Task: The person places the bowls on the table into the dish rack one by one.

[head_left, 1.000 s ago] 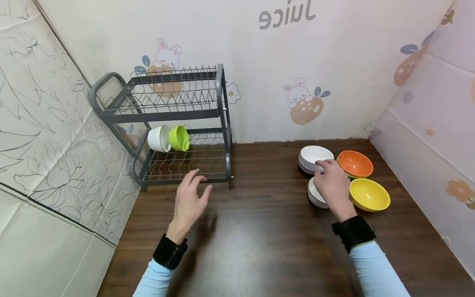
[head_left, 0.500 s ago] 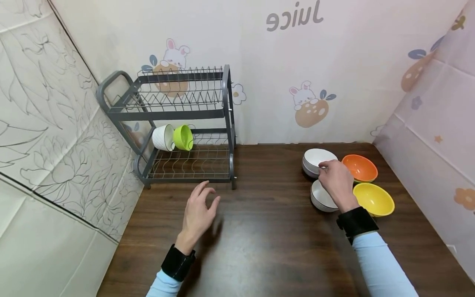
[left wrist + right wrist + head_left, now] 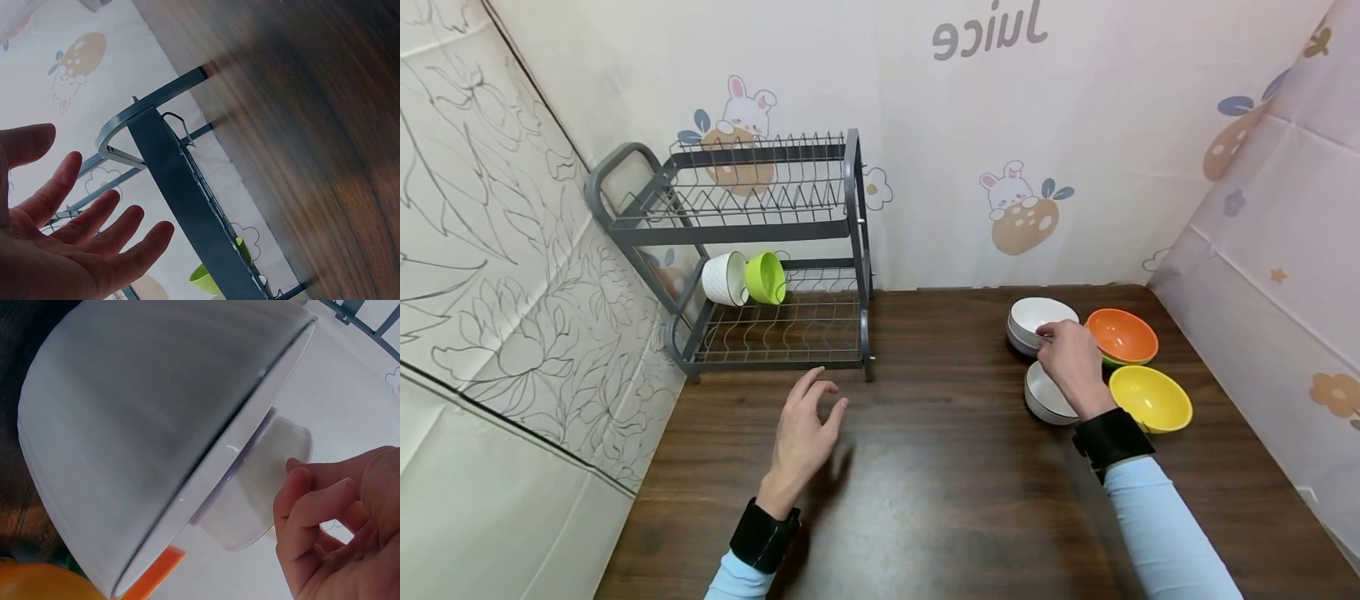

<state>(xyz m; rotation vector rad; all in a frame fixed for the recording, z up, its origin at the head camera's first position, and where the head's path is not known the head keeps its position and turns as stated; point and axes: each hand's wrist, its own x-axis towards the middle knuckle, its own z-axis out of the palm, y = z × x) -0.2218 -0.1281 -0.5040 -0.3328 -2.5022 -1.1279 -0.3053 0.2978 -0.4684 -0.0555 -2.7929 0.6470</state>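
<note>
My right hand [image 3: 1072, 367] pinches the near rim of the upper white bowl [image 3: 1036, 312] in a small stack at the back right. Thumb and fingers meet at that rim in the right wrist view, where the stack is partly behind a nearer white bowl [image 3: 156, 419]. In the head view, that nearer bowl [image 3: 1043, 400] is partly covered by the hand. My left hand [image 3: 802, 433] hovers over the table before the dish rack, holding nothing, its fingers loosely spread.
A grey two-tier dish rack [image 3: 730, 233] stands at left; its lower tier holds a white cup [image 3: 722, 279] and a green cup [image 3: 766, 278] on their sides. An orange bowl [image 3: 1122, 335], stacked on a green one, and a yellow bowl [image 3: 1150, 398] stand right of my right hand.
My left hand has moved slightly right and lower. My right fingers have closed in on the upper white bowl's rim. The camera has shifted a little; the bowls remain in place.
</note>
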